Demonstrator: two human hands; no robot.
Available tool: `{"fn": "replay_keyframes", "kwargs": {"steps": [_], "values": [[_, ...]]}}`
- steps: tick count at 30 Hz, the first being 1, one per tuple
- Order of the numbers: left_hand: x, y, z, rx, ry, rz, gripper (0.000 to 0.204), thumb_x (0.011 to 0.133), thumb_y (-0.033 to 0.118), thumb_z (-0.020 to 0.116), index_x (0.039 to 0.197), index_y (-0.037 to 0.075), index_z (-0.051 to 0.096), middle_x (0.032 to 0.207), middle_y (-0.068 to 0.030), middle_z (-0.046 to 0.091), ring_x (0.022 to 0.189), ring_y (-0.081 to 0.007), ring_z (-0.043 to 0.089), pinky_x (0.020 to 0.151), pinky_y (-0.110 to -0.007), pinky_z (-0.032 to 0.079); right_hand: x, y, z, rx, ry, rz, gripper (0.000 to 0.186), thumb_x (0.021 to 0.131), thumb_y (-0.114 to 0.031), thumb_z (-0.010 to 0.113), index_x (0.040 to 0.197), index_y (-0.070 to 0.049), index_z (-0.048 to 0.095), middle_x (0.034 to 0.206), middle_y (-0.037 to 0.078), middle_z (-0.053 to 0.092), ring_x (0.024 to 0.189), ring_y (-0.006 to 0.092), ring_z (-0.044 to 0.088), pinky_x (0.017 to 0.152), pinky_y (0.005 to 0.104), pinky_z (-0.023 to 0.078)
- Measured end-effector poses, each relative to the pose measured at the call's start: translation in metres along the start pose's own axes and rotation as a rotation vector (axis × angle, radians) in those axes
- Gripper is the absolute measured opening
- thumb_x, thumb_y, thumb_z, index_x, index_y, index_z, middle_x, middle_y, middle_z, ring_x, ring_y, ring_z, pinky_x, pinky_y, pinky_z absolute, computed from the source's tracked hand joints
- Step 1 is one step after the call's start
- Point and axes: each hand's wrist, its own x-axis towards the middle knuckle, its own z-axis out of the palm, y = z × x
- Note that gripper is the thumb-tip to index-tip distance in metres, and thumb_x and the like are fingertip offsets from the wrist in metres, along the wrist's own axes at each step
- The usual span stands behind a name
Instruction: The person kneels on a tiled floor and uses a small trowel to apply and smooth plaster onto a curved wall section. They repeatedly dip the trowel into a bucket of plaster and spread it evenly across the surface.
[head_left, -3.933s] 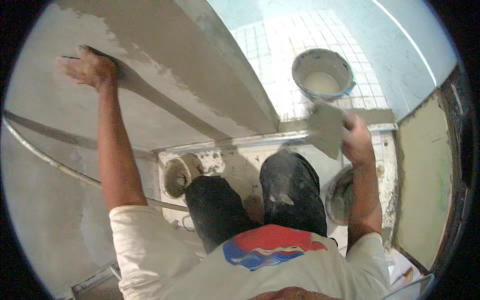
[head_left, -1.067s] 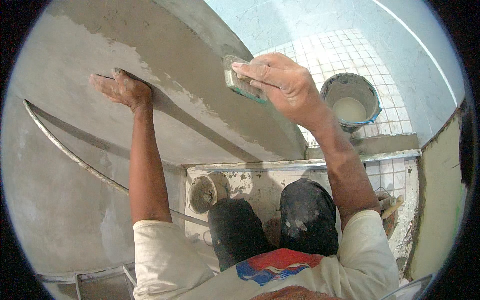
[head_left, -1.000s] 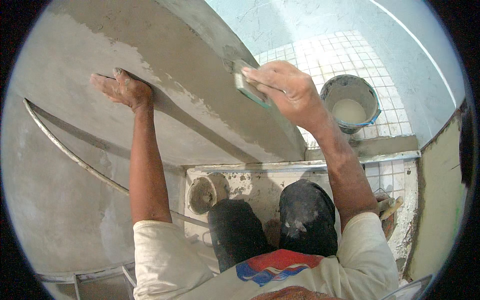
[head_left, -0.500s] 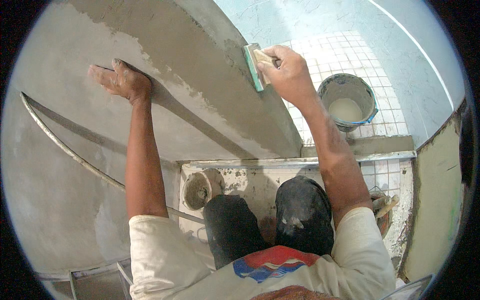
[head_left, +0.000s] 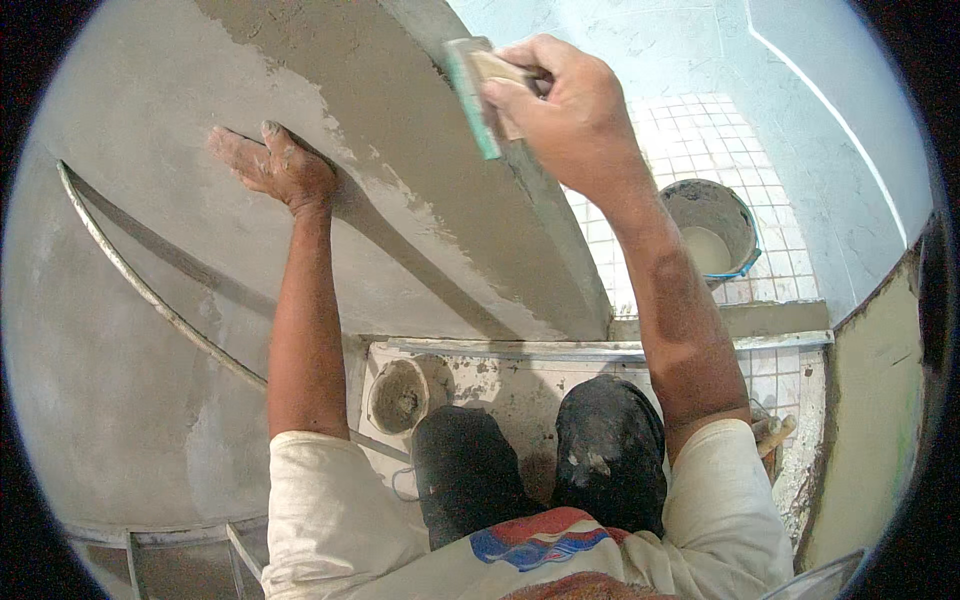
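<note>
My right hand (head_left: 570,110) grips the pale handle of a plaster float (head_left: 484,95) with a green edge. The float is over the far top edge of a grey plastered wall (head_left: 400,170), slightly blurred; whether it touches there I cannot tell. A darker, wet-looking band of plaster runs along that edge. My left hand (head_left: 275,170) rests with fingers stretched out against the lighter, drier part of the wall and holds nothing. Its palm side is hidden.
A dark bucket (head_left: 712,228) with cloudy liquid stands on white tiles beyond the wall. Near my knees sits a mortar-crusted bucket (head_left: 398,395). A thin curved hose or pipe (head_left: 150,295) passes left of my left arm. Wooden handles (head_left: 775,435) poke out at right.
My right hand has carried the float up and left along the wall's edge. My view has shifted slightly; my left hand stays flat on the wall.
</note>
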Motion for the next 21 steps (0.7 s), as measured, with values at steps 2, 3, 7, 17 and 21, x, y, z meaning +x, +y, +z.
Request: {"fn": "replay_keyframes", "kwargs": {"steps": [2, 3, 7, 17, 21], "values": [[-0.002, 0.012, 0.0, -0.013, -0.015, -0.08, 0.079, 0.113, 0.043, 0.042, 0.175, 0.005, 0.011, 0.182, -0.0202, 0.009, 0.169, -0.0358, 0.003, 0.133, -0.059, -0.002, 0.006, -0.005, 0.005, -0.025, -0.007, 0.03, 0.028, 0.1, -0.018, 0.073, 0.118, 0.004, 0.076, 0.098, 0.017, 0.079, 0.09, 0.0207, 0.076, 0.078, 0.0354, 0.06], [0.0, 0.013, 0.003, -0.02, -0.008, -0.067, 0.079, 0.113, 0.042, 0.042, 0.175, 0.004, 0.01, 0.182, -0.0204, 0.009, 0.169, -0.0357, 0.003, 0.133, -0.059, -0.002, 0.01, 0.005, 0.009, -0.078, 0.015, 0.049, 0.028, 0.1, -0.018, 0.073, 0.117, 0.004, 0.077, 0.098, 0.016, 0.079, 0.088, 0.0209, 0.076, 0.077, 0.035, 0.06], [-0.001, 0.007, 0.002, -0.011, -0.003, 0.002, 0.08, 0.112, 0.039, 0.042, 0.174, 0.001, 0.01, 0.182, -0.0211, 0.009, 0.169, -0.0354, 0.002, 0.133, -0.059, -0.002, 0.029, 0.027, 0.013, -0.013, 0.022, 0.207, 0.03, 0.091, -0.024, 0.078, 0.105, 0.002, 0.078, 0.096, 0.027, 0.078, 0.091, 0.04, 0.079, 0.084, 0.045, 0.061], [0.002, 0.005, 0.004, 0.015, 0.002, 0.015, 0.081, 0.111, 0.039, 0.043, 0.173, -0.001, 0.011, 0.182, -0.0211, 0.009, 0.169, -0.035, 0.003, 0.133, -0.058, -0.001, 0.032, 0.043, 0.007, -0.149, -0.128, 0.315, 0.035, 0.101, -0.03, 0.074, 0.112, 0.003, 0.079, 0.094, 0.017, 0.079, 0.086, 0.02, 0.076, 0.079, 0.0361, 0.061], [-0.006, 0.014, -0.001, -0.04, -0.001, -0.027, 0.081, 0.11, 0.038, 0.046, 0.173, -0.001, 0.014, 0.181, -0.021, 0.012, 0.169, -0.0351, 0.007, 0.133, -0.058, 0.001, 0.032, -0.005, 0.002, 0.096, -0.002, 0.1, 0.034, 0.087, -0.028, 0.084, 0.1, 0.002, 0.08, 0.089, 0.024, 0.078, 0.084, 0.0314, 0.079, 0.078, 0.0411, 0.061]]}}
